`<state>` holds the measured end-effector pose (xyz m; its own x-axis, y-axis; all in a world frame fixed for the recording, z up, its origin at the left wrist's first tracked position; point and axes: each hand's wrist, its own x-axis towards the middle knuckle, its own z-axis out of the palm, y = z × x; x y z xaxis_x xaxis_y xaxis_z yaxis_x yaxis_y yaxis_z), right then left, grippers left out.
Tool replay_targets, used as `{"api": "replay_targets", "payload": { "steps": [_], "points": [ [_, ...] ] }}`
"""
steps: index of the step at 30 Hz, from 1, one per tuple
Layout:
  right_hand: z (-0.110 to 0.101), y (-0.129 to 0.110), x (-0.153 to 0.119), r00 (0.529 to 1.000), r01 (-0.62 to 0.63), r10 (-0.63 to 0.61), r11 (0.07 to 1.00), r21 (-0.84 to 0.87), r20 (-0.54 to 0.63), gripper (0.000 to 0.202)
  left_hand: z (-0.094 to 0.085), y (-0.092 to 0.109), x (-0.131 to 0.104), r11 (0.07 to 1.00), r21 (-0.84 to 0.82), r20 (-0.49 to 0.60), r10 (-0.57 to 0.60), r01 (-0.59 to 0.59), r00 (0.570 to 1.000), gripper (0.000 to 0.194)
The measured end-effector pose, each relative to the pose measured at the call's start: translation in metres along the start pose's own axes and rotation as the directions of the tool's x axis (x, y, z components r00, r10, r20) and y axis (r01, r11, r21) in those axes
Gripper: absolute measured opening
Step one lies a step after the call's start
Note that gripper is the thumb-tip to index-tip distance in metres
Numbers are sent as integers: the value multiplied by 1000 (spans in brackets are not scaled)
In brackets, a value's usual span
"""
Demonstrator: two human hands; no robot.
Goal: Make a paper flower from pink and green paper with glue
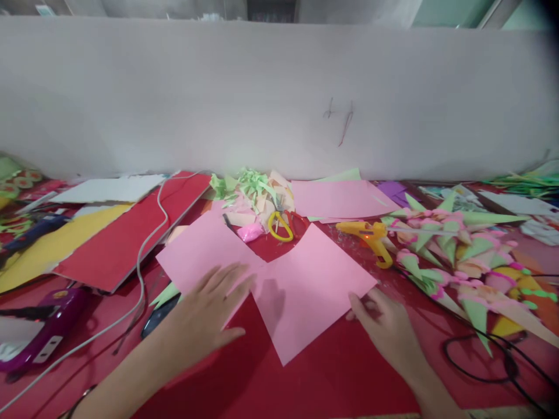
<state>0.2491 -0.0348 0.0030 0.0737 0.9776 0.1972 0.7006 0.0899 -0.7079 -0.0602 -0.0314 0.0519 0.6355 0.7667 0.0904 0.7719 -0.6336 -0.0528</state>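
Two pink paper sheets lie before me, their inner edges meeting or overlapping near the middle. Over the lower edge of the left pink sheet [205, 244] my left hand [220, 302] is spread, fingers stretched out and slightly blurred; I cannot tell how firmly it touches. My right hand [378, 317] pinches the right edge of the other pink sheet [305, 291], thumb on top and the other fingers curled, partly hidden. Yellow-handled scissors [280, 227] and a pair of red handles [297, 224] lie just behind the sheets. A yellow glue gun [369, 235] rests beyond my right hand.
Paper flowers [454, 244] with green leaves pile up at right, near a looped black cable [476, 378]. Red board [135, 233], a purple power strip [52, 320] and a white cord [140, 262] are at left. Green paper scraps [251, 186] lie before the pale wall [218, 99].
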Motion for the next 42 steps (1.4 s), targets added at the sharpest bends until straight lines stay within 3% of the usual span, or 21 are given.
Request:
{"api": "replay_targets", "payload": {
  "steps": [3, 6, 9, 11, 14, 16, 20, 23, 25, 30, 36, 39, 42],
  "points": [
    [-2, -5, -2, 996, -76, 81, 992, 105, -43, 24, 7, 11, 15, 993, -76, 113, 98, -90, 989, 78],
    [-4, -8, -7, 993, -55, 59, 998, 35, -104, 22, 8, 26, 26, 974, -146, 157, 195, -172, 968, 84],
    [-8, -7, -14, 969, 74, -119, 976, -207, -215, 21, 11, 36, 31, 952, -222, 227, 259, -209, 939, 84],
    [-12, -6, -18, 931, 200, -287, 918, -344, -226, 16, 17, 38, 32, 939, -266, 270, 288, -217, 919, 77],
    [-16, -5, -23, 852, 446, -519, 788, -424, -69, 12, 27, 37, 32, 914, -332, 288, 332, -232, 898, 76],
    [-17, -6, -24, 793, 578, -604, 701, -417, 83, 13, 33, 36, 35, 895, -364, 274, 368, -258, 889, 80],
    [-13, -9, -21, 698, 716, -628, 617, -325, 345, 18, 36, 36, 45, 868, -379, 229, 424, -321, 876, 79],
    [-6, -10, -19, 595, 794, -638, 562, -234, 488, 20, 34, 34, 48, 881, -351, 233, 410, -317, 882, 67],
    [0, -10, -18, 556, 818, -654, 539, -200, 513, 20, 34, 30, 46, 913, -298, 245, 354, -277, 903, 62],
    [8, -8, -16, 516, 834, -646, 527, -160, 563, 21, 37, 26, 28, 955, -191, 171, 259, -226, 951, 66],
    [6, -10, -7, 379, 877, -613, 476, -58, 693, 20, 43, 30, 19, 951, -176, 118, 276, -254, 954, 64],
    [5, -9, -4, 355, 870, -601, 493, -18, 716, 18, 44, 30, 21, 941, -215, 129, 292, -261, 948, 62],
    [4, -9, -3, 366, 839, -591, 544, 21, 719, 19, 45, 28, 23, 925, -266, 135, 314, -271, 940, 60]
  ]
}}
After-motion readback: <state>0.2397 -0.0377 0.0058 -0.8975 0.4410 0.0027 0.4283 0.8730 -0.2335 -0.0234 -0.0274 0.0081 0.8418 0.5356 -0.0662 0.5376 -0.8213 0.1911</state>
